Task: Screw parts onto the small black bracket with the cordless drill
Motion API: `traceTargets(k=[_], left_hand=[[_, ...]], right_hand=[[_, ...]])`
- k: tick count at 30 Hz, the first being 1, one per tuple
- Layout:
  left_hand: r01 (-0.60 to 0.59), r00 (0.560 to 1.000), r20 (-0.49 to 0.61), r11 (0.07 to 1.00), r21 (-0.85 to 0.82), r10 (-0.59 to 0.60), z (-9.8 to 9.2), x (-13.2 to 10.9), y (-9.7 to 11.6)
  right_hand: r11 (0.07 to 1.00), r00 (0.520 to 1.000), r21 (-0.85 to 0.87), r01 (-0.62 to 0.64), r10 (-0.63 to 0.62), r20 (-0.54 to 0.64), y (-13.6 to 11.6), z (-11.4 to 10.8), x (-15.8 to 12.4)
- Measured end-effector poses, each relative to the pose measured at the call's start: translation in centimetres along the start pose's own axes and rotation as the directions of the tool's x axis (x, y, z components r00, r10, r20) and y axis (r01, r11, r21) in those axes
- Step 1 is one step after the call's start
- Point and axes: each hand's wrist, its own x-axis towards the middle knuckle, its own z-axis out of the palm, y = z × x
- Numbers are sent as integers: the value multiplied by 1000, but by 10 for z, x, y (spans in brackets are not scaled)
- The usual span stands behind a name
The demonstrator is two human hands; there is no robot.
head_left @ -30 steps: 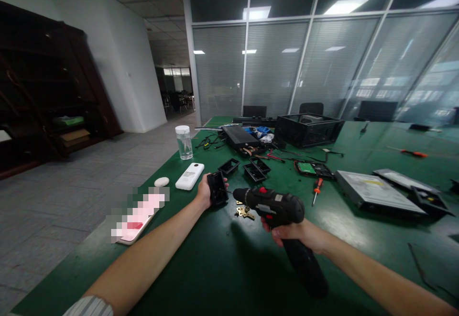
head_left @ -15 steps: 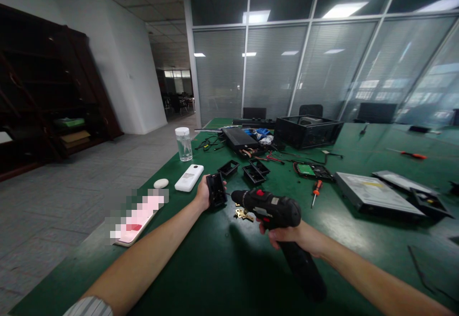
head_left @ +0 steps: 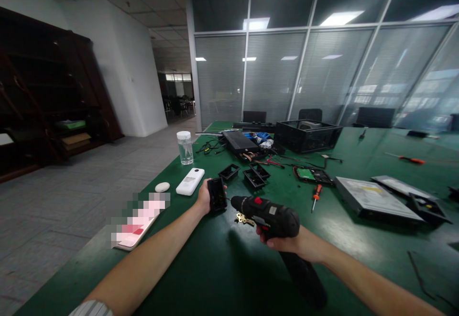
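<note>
Drill (head_left: 274,215) and box (head_left: 217,195): gripping first in right hand (head_left: 287,243), second in left hand (head_left: 204,197); possibly risking jabbing left hand through aiming askew or holding box loosely.

Black drill (head_left: 278,216) with red buttons (head_left: 258,201) and a black box (head_left: 217,194) at centre, gold-coloured metal pieces (head_left: 244,219) between, on a dark green tabletop (head_left: 201,268). Lower left: striped grey-and-white sleeve (head_left: 92,308). Right of centre: orange-and-black screwdriver (head_left: 317,192). Upper left: dark brown cabinet (head_left: 95,79).

Dim overall; bright reflections on glass partition (head_left: 276,81), sheen on green tabletop (head_left: 201,268); edges stretched
</note>
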Motion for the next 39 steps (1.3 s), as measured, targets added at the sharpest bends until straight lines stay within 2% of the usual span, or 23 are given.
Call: traceTargets(k=[7,12,16,24,29,33,39], left_hand=[[40,999,-20,999,-1,-40,4,-1,1],[33,999,-37,999,-31,-34,5,-3,3],[25,999,-30,999,-39,-27,4,-3,3],[76,996,-46,995,-65,-79,5,-4,4],[52,999,-9,998,-25,-53,2,-2,3],[60,998,-32,998,7,-59,1,-1,3],[68,997,-38,997,-38,-70,2,-2,4]], right_hand=[[999,998,24,29,-28,-57,-10,8,0],[1000,997,-10,-9,8,-80,1,10,2],[996,992,-89,24,-35,-125,10,8,5],[998,987,-42,37,-43,-156,3,11,1],[994,990,-108,-1,-15,-143,10,5,1],[990,992,-134,-35,18,-127,14,0,3],[988,994,-153,-10,-7,-107,7,2,4]])
